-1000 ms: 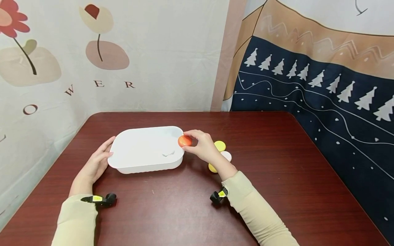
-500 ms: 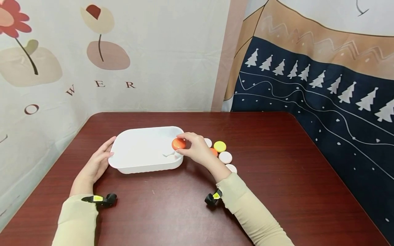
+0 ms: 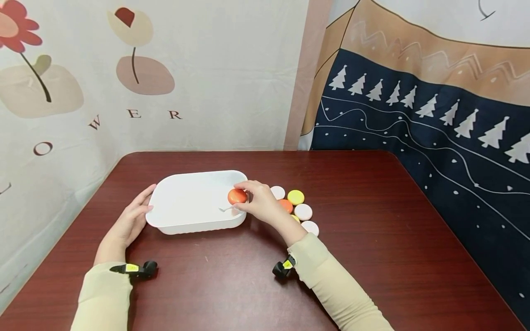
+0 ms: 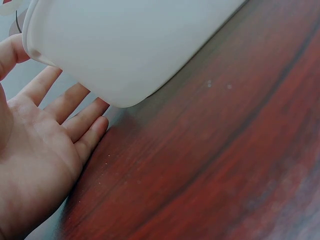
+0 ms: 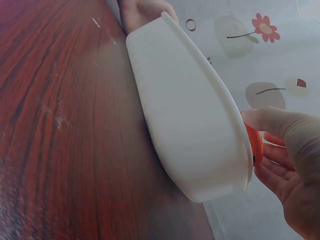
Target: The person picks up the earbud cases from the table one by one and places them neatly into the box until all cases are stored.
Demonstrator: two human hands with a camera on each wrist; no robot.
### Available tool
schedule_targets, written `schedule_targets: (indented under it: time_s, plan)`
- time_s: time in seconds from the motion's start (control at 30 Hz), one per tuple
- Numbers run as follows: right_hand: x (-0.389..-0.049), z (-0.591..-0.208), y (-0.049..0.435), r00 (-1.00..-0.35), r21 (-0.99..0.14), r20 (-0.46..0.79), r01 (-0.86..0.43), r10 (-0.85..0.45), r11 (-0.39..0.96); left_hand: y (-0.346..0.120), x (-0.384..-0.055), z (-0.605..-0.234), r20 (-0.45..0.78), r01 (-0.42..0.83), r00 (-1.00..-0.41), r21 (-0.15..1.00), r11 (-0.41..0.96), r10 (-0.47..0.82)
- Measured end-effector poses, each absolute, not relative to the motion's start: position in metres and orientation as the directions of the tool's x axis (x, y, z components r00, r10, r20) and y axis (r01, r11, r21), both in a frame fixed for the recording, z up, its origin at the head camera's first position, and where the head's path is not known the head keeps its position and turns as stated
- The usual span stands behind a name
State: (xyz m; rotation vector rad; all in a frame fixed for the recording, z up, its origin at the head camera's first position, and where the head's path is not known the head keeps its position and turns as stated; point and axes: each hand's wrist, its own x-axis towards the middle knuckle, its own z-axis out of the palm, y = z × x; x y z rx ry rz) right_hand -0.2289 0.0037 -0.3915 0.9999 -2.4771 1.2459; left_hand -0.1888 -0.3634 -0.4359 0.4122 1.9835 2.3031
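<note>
A white rounded-corner plastic box [image 3: 186, 197] sits on the table at left of centre in the head view. My left hand [image 3: 126, 224] rests against its left end, thumb at the rim; in the left wrist view the fingers [image 4: 75, 102] extend straight along the end wall. My right hand [image 3: 262, 202] pinches an orange round disc [image 3: 237, 196] between thumb and fingers, over the box's right end. In the right wrist view this orange disc [image 5: 256, 142] shows just past the rim. A small pale shape lies near the disc on the box; what it is I cannot tell.
Right of the box, partly behind my right wrist, several round discs lie on the dark red table [image 3: 372, 239]: a yellow disc [image 3: 296, 197], a white disc [image 3: 303, 212] and an orange disc [image 3: 285, 205] among them. Printed cloths hang behind the table.
My right hand has moved left and slightly towards me with the orange disc, from the box's right rim further over the box. More loose discs show beside my wrist. The left hand stays put.
</note>
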Motion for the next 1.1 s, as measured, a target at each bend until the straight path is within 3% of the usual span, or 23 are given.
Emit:
schedule_targets:
  time_s: [0.67,1.1]
  plan:
    - [-0.233,-0.395,0.008,-0.773,-0.631,0.414,-0.624,-0.480,0.460,-0.363,-0.188,-0.436,0.170,0.128,-0.956,0.975,-0.181,0.239]
    - [-0.232,-0.388,0.019,-0.768,-0.660,0.432,-0.626,-0.473,0.415,-0.362,-0.188,-0.435,0.167,0.124,-0.956,0.975,-0.183,0.240]
